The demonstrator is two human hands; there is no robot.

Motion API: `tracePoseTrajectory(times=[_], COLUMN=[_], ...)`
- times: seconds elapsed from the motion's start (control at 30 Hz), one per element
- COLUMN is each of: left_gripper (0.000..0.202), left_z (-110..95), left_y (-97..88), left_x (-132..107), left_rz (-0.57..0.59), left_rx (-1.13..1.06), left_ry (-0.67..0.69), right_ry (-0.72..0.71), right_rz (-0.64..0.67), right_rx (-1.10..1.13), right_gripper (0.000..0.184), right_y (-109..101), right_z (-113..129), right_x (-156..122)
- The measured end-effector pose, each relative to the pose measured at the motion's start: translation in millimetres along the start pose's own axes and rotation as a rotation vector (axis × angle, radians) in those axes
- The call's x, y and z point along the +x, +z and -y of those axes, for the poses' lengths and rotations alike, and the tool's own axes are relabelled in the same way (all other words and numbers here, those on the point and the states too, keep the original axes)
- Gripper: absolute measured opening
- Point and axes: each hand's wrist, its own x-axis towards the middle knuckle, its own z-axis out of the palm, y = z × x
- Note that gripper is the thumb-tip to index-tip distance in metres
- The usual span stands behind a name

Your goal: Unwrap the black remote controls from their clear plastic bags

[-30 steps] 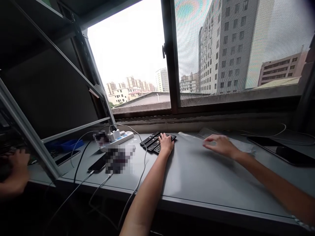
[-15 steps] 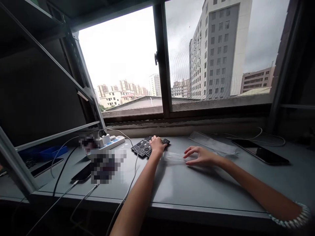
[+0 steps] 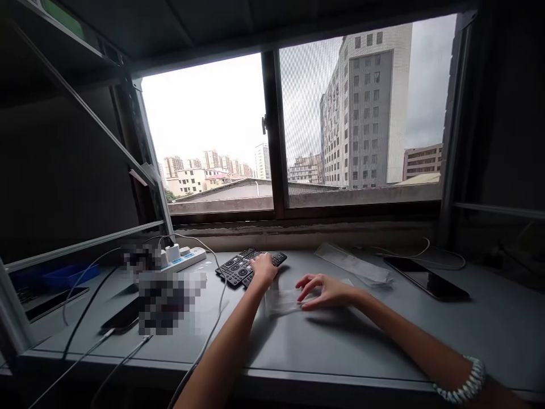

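My left hand (image 3: 263,267) lies on a cluster of black remote controls (image 3: 235,268) near the back of the grey desk (image 3: 349,341). Its fingers curl over the remote nearest me. My right hand (image 3: 324,290) rests a little to the right with fingers spread. Its fingertips press on a small clear plastic bag (image 3: 281,301) that lies flat between my two hands. A pile of more clear bags (image 3: 353,264) lies behind my right hand by the window sill.
A dark phone (image 3: 427,278) with a white cable lies at the right. At the left are a white power strip (image 3: 184,259) with chargers, another phone (image 3: 122,315), several cables over the front edge, a blue tray (image 3: 57,275) and a metal shelf frame.
My right hand came from the bag pile at the right towards my left hand, sliding one clear bag along. My left hand stayed on the remotes. The view shifted right and downward.
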Motion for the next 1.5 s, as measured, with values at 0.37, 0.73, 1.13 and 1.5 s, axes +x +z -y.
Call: tracePoseTrajectory(times=[0.37, 0.73, 1.13, 1.5], left_gripper=[0.044, 0.045, 0.049, 0.056], left_z=[-34.7, -33.2, -51.4, -62.3], left_y=[-2.7, 2.6, -10.7, 3.8], left_x=[-25.1, -21.0, -45.4, -60.5], left_rz=[-0.246, -0.326, -0.437, -0.232], left_rx=[-0.17, -0.057, -0.306, -0.248], left_ry=[0.821, 0.9, 0.915, 1.23], right_ry=[0.203, 0.276, 0.244, 0.258], right_rz=[-0.674, -0.742, -1.08, -1.198], right_rx=[0.713, 0.635, 0.57, 0.591], right_gripper=[0.056, 0.037, 0.049, 0.054], right_y=[-10.3, -2.8, -6.3, -14.4], right_z=[4.6, 2.8, -6.6, -8.3], right_x=[7.3, 8.8, 9.8, 9.7])
